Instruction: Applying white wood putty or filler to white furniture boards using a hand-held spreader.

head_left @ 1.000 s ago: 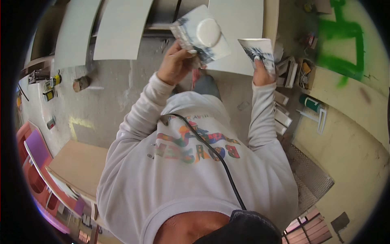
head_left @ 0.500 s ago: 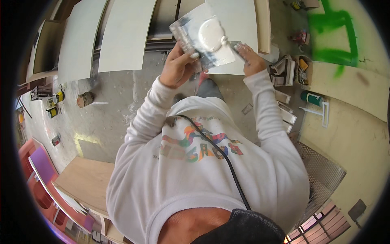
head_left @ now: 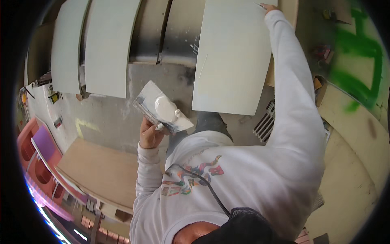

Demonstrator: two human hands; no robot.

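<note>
My left hand (head_left: 148, 136) is closed round the edge of a thin square putty plate (head_left: 151, 90), held low in front of my legs. On the plate sits a round mound of white putty (head_left: 164, 107), with a small lump at its side. White smears show on the fingers. My right arm is stretched out to the far end of a white panel (head_left: 231, 61). There my right hand (head_left: 270, 7) grips a putty knife (head_left: 260, 5), of which only a small light bit shows near the panel's upper right corner.
Two more white panels (head_left: 109, 49) lie to the left, with dark-stained boards (head_left: 180, 36) between. A wooden board (head_left: 99, 166) stands at lower left beside red and purple chairs (head_left: 42, 148). Slatted pieces (head_left: 265, 122) lie right of the panel. A green-painted wall (head_left: 353, 81) borders the right.
My hands have parted. The right has gone from the plate to the panel's far right corner with the knife. The left has lowered the plate toward me, and my body has turned.
</note>
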